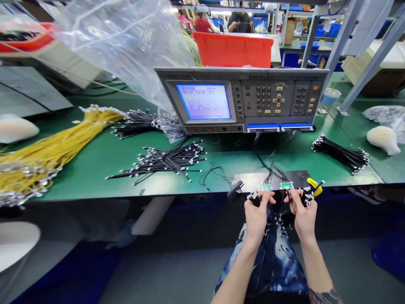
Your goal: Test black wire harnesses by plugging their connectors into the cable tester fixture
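Both hands, left, right, closed on black wire bundles, yellow-handled pliers beside; tester beyond

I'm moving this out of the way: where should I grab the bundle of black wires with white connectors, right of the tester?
Grip the bundle of black wires around its middle, coming from above. The wires gather most tightly there, while both ends spread into white connectors that could snag. It lies flat on the green bench mat, so top access looks easiest.
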Demonstrator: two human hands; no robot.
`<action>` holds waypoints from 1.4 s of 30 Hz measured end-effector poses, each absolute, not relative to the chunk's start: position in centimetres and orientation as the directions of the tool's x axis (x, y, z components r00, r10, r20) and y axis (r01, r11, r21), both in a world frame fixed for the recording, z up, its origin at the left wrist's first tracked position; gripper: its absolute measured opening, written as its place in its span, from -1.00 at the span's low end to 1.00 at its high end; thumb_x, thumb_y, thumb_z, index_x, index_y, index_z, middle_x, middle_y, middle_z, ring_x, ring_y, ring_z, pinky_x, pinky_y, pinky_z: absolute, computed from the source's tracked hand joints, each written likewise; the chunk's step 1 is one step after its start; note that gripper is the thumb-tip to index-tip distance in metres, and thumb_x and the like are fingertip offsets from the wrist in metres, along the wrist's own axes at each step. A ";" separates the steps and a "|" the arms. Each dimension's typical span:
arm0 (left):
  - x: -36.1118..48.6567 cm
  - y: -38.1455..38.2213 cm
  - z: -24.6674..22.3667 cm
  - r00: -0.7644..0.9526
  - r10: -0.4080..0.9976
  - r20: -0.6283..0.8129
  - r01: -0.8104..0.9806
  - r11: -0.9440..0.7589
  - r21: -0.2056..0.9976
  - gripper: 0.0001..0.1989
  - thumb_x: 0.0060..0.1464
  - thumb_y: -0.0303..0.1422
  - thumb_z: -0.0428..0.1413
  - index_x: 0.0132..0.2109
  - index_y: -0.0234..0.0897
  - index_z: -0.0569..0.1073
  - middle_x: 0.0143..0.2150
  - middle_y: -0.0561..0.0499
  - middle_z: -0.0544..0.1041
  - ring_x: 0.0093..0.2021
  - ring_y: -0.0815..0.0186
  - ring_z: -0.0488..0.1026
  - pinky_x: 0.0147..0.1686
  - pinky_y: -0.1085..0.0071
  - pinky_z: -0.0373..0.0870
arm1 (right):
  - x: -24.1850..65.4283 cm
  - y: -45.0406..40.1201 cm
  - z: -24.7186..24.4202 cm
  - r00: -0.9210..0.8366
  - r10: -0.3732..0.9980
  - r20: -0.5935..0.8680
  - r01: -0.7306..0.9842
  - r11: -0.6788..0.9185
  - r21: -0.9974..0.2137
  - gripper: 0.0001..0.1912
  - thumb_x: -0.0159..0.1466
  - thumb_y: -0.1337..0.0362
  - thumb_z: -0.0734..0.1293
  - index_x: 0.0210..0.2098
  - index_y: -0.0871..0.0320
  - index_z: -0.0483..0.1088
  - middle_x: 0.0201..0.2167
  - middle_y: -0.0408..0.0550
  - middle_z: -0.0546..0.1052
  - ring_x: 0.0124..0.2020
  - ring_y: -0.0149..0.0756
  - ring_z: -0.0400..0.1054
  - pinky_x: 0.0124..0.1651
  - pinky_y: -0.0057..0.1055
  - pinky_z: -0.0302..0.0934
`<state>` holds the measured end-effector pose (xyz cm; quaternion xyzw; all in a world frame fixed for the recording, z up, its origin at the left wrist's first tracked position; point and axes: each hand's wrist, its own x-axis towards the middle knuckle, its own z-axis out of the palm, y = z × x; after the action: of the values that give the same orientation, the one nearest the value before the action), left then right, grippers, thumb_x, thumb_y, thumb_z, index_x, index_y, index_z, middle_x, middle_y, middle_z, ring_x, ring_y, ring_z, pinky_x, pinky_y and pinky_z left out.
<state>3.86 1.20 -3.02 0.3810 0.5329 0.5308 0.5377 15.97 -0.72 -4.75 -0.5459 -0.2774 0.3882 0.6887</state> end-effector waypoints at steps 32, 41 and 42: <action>0.6 -1.2 -0.7 0.589 0.754 -0.292 -0.007 0.366 0.931 -0.39 0.06 0.24 0.26 -0.26 -0.31 0.63 -0.64 0.13 0.34 -0.67 0.49 -0.05 -0.66 0.47 -0.16 | 16.8 -2.5 -2.0 -0.100 0.988 -0.117 -0.236 -0.138 -0.962 -0.64 0.20 -0.04 0.56 -0.35 0.16 0.67 -0.71 -0.19 0.39 -0.73 -0.37 0.26 -0.67 -0.46 0.10; 0.3 -0.9 -1.5 0.597 0.750 -0.284 0.032 0.331 0.943 -0.24 0.12 0.36 0.09 -0.25 -0.35 0.63 -0.64 0.14 0.31 -0.69 0.48 0.09 -0.67 0.50 0.02 | 16.4 -2.2 -2.8 0.212 0.976 -0.046 -0.344 0.030 -0.938 -0.63 0.20 -0.04 0.57 -0.34 0.18 0.63 -0.65 -0.29 0.22 -0.67 -0.55 -0.12 -0.64 -0.48 -0.19; 0.2 -0.9 -1.7 0.578 0.762 -0.292 0.041 0.330 0.943 -0.25 0.14 0.34 0.08 -0.22 -0.35 0.64 -0.64 0.16 0.27 -0.69 0.47 0.11 -0.66 0.50 0.04 | 16.4 -2.1 -2.7 0.272 0.961 -0.045 -0.374 0.063 -0.925 -0.63 0.21 -0.04 0.57 -0.33 0.16 0.60 -0.66 -0.30 0.23 -0.69 -0.57 -0.17 -0.64 -0.48 -0.23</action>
<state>0.22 -0.86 -1.71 0.5216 0.3850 0.2510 0.7188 16.39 -2.07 -2.75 -0.4563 -0.3215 0.5104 0.6541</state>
